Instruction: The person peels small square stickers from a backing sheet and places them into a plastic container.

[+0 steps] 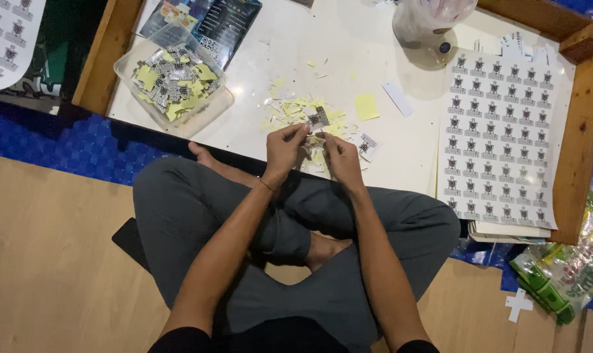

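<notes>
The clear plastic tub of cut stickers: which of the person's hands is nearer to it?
Left. The left hand is right of the tub and slightly lower; the right hand is farther right, beyond the left. Neither touches it.

White label sheet (499, 137) right, dark packet (227, 23) top — green packet (564, 278) floor

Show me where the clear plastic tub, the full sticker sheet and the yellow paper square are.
Clear plastic tub (212, 112): head view, on its right wall.
Full sticker sheet (499, 140): head view, on its middle.
Yellow paper square (366, 106): head view, on its centre.
</notes>
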